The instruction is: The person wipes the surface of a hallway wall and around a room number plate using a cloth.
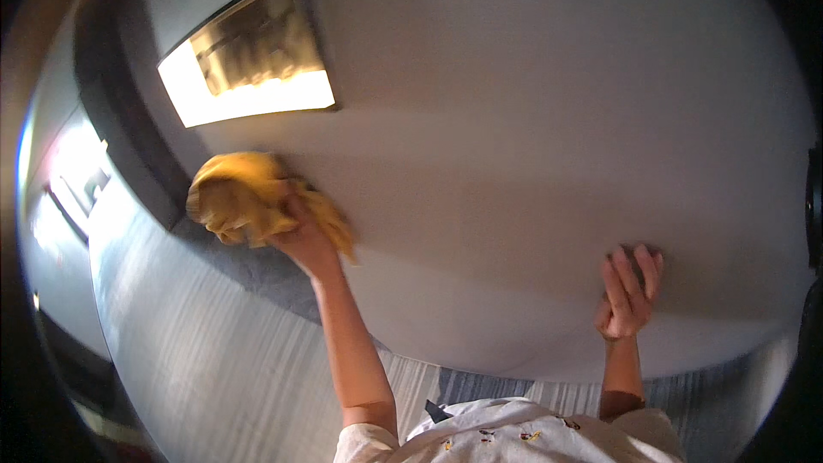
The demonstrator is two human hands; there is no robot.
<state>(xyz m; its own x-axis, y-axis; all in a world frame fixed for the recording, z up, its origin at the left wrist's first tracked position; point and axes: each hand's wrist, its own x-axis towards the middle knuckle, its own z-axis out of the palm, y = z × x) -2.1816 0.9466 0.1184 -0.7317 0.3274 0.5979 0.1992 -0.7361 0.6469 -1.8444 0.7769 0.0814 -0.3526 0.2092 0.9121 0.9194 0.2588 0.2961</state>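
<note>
My left hand (pixel 302 231) grips a crumpled yellow cloth (pixel 251 196), partly blurred, over the left part of a broad, plain grey-beige wall surface (pixel 488 141). The cloth hangs below a framed picture (pixel 263 45) with a bright glare along its lower and left parts. Out to the right, my right hand (pixel 630 292) is raised at the same surface with its fingers loosely bent. Whether its fingertips touch the surface or something sits under them is hard to tell.
A dark recessed edge (pixel 128 103) runs down the left side of the surface. Beneath lies a striped grey and blue carpet (pixel 225 347). At the far left are a bright, glaring area (pixel 77 167) and a dark band low on another wall.
</note>
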